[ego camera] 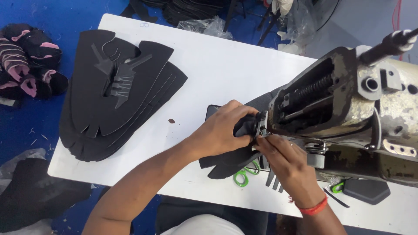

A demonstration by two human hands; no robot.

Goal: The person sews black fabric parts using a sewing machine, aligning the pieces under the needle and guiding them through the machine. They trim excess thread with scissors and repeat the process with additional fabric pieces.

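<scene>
**Me:** Under the sewing machine head (348,109), right at the needle end, both my hands are on the black shoe piece (235,159). My left hand (222,130) is closed over its folded edge, pinching it up against the foot. My right hand (283,161) is curled beside it, fingertips (263,142) pressing the same edge from the near side. Hands nearly touching each other.

**Other:** Where is the rest of the piece?

**Me:** Draped flat on the white counter (217,65), trailing toward me, lying over the green-handled scissors (240,177).

**Other:** Risks?

**Me:** First one: fingers. Both sets sit very close to the needle zone, which is hidden behind my left hand, so I cannot tell the gap. Any drive from the machine could likely catch a fingertip.

**Other:** And the material?

**Me:** The fold looks bunched under my grip. If it feeds like that, I'd expect a crooked seam or a pleat stitched in. The trailing part could also snag on the scissors and drag the line off.

**Other:** Anything else nearby?

**Me:** Stack of black cut panels (117,91) sits well apart on the counter's far left, no trouble there. Small dark pad (368,190) lies near my right wrist; a nudge might push it off the counter's edge.
</scene>
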